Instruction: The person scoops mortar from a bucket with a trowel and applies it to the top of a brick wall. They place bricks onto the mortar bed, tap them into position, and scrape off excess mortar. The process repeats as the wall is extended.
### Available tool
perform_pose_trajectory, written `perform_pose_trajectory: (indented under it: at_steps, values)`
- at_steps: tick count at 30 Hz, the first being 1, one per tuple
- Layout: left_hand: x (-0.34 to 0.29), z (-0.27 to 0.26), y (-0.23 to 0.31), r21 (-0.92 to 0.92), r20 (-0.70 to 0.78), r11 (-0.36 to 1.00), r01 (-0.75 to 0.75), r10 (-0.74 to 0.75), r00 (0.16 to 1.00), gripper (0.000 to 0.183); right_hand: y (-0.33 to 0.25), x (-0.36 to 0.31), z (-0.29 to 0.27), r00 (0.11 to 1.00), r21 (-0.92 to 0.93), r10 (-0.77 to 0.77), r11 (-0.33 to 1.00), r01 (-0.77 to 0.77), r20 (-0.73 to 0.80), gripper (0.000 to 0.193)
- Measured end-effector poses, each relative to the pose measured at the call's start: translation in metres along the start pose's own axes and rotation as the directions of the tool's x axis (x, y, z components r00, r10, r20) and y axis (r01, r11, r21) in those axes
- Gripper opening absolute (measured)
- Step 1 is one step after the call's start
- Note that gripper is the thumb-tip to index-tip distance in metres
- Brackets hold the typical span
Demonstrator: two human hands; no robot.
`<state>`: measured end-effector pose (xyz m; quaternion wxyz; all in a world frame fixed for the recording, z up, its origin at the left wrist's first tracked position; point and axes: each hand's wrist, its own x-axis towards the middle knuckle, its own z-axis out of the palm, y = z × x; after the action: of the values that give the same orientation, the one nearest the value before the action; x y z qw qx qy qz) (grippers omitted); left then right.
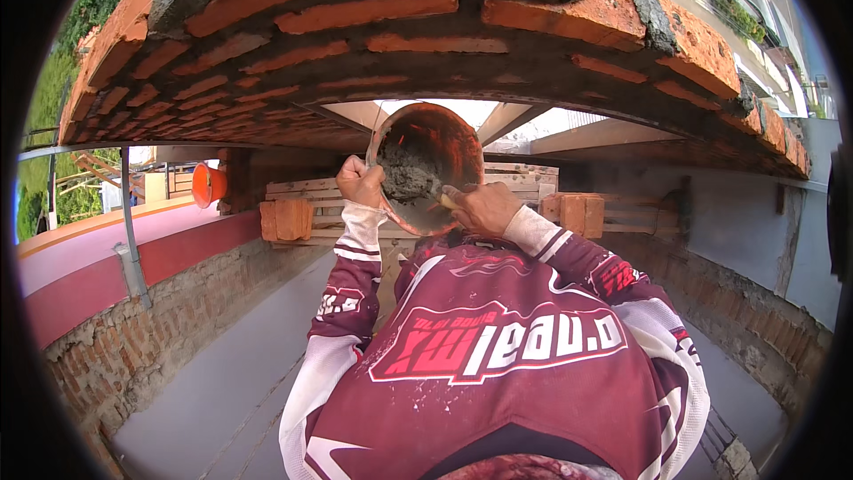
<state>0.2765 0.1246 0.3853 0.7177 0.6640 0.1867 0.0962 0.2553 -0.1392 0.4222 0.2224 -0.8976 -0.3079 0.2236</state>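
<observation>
Beneath the top course of the brick wall [355, 9], held at chest height in front of my maroon jersey [498, 347], is a round reddish bucket [444, 138] tilted so that its mouth faces me, with a lump of grey wet mortar [407, 180] lying in its lower half. My left hand [360, 182] is closed as a grip on the bucket's left rim, fingers curled over the edge; my right hand [482, 207] is closed around the pale handle of a tool [442, 197], seemingly a trowel, whose blade reaches into the mortar. I judge the load heavy and off-centre, the mortar soft and liable to slump, and the thin rim likely slick with slurry, so a hold on the rim well to the side, with the weight kept low, seems soundest. Fresh mortar sits on the wall's uppermost bricks just above the bucket, leaving little headroom. Open room lies below and to either side, along the grey floor [213, 382] between low brick walls; an orange container [208, 185] stands well apart at left.
</observation>
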Motion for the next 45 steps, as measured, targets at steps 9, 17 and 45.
perform_pose_trajectory:
  at_steps: [9,17,45]
  values:
    - [0.003,-0.006,0.007,-0.054,-0.043,0.997,-0.053,0.051,0.998,0.032,-0.008,0.031,-0.026,0.997,-0.093,0.074,0.993,-0.076,-0.027,0.047]
    - [0.006,-0.001,0.018,0.057,-0.06,0.997,-0.057,0.06,0.996,0.033,-0.001,0.037,-0.025,0.978,-0.355,0.122,0.918,-0.175,-0.167,0.041]
    - [-0.026,0.006,0.013,0.182,-0.226,0.968,-0.171,0.211,0.951,0.036,-0.018,0.03,-0.06,0.954,-0.309,0.205,0.942,-0.131,0.219,0.031]
